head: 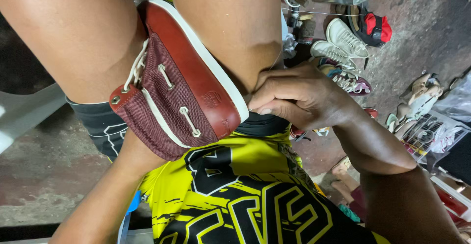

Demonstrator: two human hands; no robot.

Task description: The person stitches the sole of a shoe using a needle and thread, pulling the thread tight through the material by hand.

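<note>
Maroon canvas boat shoe point(181, 92) with a brown leather toe and heel trim, a white rubber sole and white side lacing sits wedged between the person's two bare knees, sole edge turned to the right and opening facing down-left. At the far left a pale grey plastic chair edge point(24, 111) shows over the stained concrete floor point(44, 175). The left hand is not visible: the left forearm point(105, 195) runs up from the lower left and disappears into the shoe's opening, so whether those fingers are spread or closed cannot be told. Below the shoe lie black shorts with white print point(105, 126) and a yellow and black patterned jersey point(235, 195).

Just right of the shoe, the right hand point(299, 99) rests against the heel end of the white sole, fingers curled together and thumb tip pressed close to the sole edge; a thin thread point(275, 62) runs up from the fingertips along the knee, pinched between them as far as can be seen.

Farther right, on the floor, lie a pair of white lace-up sneakers point(338, 45), a red and black bag point(375, 28), beige sandals point(417, 96) and a white wire rack point(424, 131).
</note>
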